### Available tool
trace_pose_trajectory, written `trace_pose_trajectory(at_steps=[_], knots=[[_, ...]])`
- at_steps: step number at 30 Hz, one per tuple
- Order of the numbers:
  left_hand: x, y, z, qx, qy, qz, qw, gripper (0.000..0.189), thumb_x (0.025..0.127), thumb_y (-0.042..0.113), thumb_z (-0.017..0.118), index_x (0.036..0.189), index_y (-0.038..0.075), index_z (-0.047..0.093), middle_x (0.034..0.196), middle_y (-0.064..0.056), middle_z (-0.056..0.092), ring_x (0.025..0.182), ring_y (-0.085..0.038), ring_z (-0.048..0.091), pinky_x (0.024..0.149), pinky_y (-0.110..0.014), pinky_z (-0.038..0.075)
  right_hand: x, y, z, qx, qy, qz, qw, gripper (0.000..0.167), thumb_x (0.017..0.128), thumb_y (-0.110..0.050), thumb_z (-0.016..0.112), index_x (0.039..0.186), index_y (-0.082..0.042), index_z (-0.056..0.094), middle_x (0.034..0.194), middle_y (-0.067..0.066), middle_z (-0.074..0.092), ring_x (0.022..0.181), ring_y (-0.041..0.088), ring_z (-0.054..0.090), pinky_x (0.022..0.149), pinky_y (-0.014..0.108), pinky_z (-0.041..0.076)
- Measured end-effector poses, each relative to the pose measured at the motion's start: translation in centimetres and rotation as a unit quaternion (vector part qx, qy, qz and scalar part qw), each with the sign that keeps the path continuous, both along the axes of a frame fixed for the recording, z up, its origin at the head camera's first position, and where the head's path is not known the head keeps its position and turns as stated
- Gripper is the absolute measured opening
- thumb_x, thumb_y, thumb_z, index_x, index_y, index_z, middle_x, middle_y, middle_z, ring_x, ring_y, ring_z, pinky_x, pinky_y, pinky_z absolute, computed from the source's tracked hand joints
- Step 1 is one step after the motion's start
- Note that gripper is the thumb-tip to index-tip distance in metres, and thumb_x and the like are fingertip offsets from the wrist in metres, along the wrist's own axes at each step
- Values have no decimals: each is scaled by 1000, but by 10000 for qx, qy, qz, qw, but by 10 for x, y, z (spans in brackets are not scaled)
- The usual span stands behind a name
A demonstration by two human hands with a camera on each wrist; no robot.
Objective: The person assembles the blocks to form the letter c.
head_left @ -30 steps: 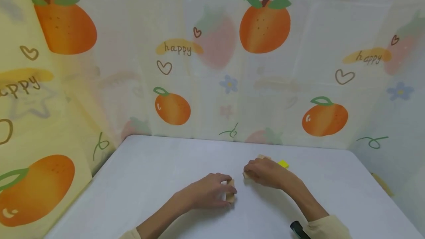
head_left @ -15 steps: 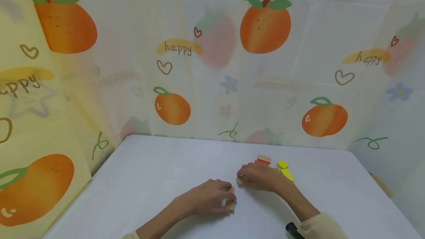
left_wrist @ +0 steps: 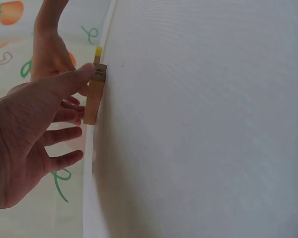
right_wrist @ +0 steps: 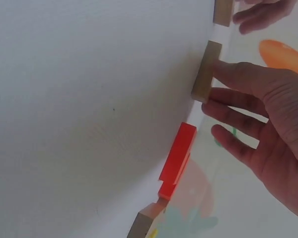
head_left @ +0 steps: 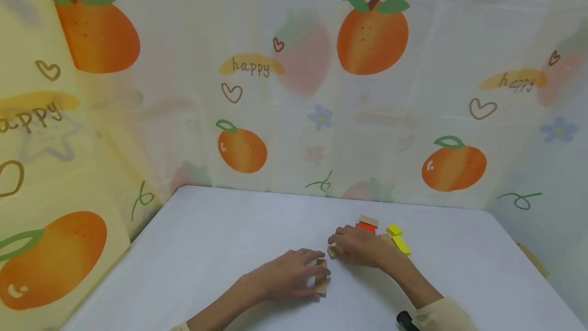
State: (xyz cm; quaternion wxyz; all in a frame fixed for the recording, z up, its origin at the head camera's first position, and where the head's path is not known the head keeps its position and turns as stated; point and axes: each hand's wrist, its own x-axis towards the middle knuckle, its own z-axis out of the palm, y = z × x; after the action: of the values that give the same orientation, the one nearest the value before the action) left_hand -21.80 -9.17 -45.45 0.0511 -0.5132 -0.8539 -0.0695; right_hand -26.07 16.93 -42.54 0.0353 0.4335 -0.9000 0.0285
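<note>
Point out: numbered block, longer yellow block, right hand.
numbered block (left_wrist: 94, 99): left wrist view, long face
longer yellow block (head_left: 401, 245): head view, top face
right hand (right_wrist: 283, 113): right wrist view, palm

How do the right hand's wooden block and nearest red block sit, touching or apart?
Apart: the right wrist view shows white tabletop between the wooden block and red block.

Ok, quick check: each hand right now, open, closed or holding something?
Left hand: holding a wooden block between thumb and fingers.
Right hand: holding a second wooden block, thumb and fingers pinching it.
</note>
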Motion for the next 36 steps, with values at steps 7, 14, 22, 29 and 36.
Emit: trace_pose_trajectory(at_steps=[7,14,22,29,36], knots=[[-4,-8,3,124,-14,-369,9992,32,104,43,63,129,23,69,141,8,67,130,-3,64,101,-27,52,-1,4,-3,-78,137,24,9999,23,92,-5,77,113,-12,75,102,-1,73,87,13,66,77,19,56],[-3,-14,3,-114,-214,-387,9990,33,105,42,62,130,24,73,144,10,66,136,-2,60,96,-22,51,-6,-6,-9,187,180,-15,9997,23,92,-6,77,114,-13,75,107,0,76,95,16,71,84,23,60],[-5,-16,-1,54,-260,-393,9989,34,104,42,63,131,24,73,145,11,65,137,-3,59,96,-22,51,-8,-18,-5,383,-115,-244,9989,27,94,-12,78,120,-15,75,110,-2,77,99,15,72,88,24,61],[-5,-14,1,30,-469,-351,9983,33,104,41,63,130,24,74,144,10,67,135,-5,61,99,-24,53,-6,-24,-3,298,-266,-193,9990,24,95,-13,76,118,-19,76,114,-2,77,103,17,72,90,28,60],[-6,-13,4,52,-174,-485,9987,30,104,41,63,125,22,76,140,10,69,130,-4,64,97,-24,53,-6,-24,-3,209,-314,-193,9991,24,94,-12,77,117,-21,77,111,-3,76,100,16,71,90,28,60]])
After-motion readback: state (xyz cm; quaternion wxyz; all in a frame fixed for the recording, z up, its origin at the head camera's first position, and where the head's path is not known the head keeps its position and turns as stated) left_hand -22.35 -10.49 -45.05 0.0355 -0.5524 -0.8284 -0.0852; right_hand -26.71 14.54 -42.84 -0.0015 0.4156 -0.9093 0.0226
